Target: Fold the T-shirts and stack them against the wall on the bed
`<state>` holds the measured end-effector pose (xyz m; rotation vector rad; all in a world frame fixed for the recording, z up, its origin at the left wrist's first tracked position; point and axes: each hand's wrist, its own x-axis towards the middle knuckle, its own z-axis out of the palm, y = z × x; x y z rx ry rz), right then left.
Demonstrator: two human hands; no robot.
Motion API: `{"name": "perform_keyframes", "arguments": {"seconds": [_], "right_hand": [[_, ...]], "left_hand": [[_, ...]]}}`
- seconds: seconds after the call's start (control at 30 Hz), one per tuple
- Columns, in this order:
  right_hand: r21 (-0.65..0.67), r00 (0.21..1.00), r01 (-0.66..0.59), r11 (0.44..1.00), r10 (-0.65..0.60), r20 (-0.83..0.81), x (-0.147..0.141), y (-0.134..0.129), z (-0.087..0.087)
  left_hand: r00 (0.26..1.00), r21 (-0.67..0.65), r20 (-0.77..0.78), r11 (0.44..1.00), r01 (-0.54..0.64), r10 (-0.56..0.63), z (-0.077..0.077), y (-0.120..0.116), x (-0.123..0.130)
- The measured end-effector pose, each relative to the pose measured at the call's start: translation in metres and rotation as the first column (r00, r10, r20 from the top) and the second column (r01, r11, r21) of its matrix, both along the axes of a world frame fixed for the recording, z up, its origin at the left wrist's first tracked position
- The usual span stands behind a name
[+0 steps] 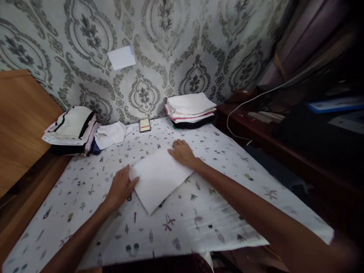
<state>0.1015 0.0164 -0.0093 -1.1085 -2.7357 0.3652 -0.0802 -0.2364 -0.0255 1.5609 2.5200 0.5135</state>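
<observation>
A white folded cloth (pixel 160 178) lies at an angle on the patterned sheet, midway between my hands. My left hand (pixel 121 184) is at its left corner, thumb over the edge and fingers on the far side, closed on that corner. At the upper right corner, my right hand (pixel 182 151) rests on the cloth with its fingers bent over the far edge. The fingertips of this hand are partly hidden.
A stack of folded clothes (pixel 190 110) stands at the back by the wall. Another stack (pixel 71 127) is at the left, beside a loose white cloth (pixel 110 135). A small card (pixel 145 125) lies between them. A dark shelf (pixel 256 132) with a white cable runs along the right.
</observation>
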Motion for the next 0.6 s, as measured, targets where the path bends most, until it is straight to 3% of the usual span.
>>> {"name": "perform_keyframes", "arguments": {"seconds": [0.2,0.33,0.4,0.47,0.53,0.6], "right_hand": [[-0.140,0.996,0.076,0.987,-0.070,0.050,-0.004,0.002,0.014],[-0.296,0.994,0.100,0.950,-0.081,0.077,0.005,0.011,0.022],[-0.354,0.992,0.116,0.928,-0.091,0.088,0.011,0.014,0.024],[-0.403,0.992,0.124,0.907,-0.099,0.081,0.017,0.015,0.026],[-0.451,0.994,0.110,0.886,-0.099,0.048,0.022,0.015,0.028],[-0.501,0.995,0.080,0.862,-0.100,-0.012,0.029,0.013,0.029]], "left_hand": [[0.972,-0.203,0.207,0.977,-0.069,0.112,0.036,0.032,-0.019],[0.878,-0.174,0.436,0.976,-0.133,0.197,0.046,0.040,-0.013],[0.726,-0.070,0.655,0.974,-0.217,0.209,0.049,0.038,-0.004],[0.479,0.009,0.862,0.938,-0.345,0.168,0.052,0.032,0.008],[0.233,-0.014,0.964,0.900,-0.435,0.128,0.052,0.025,0.024],[0.058,-0.110,0.987,0.890,-0.442,0.151,0.050,0.017,0.038]]}}
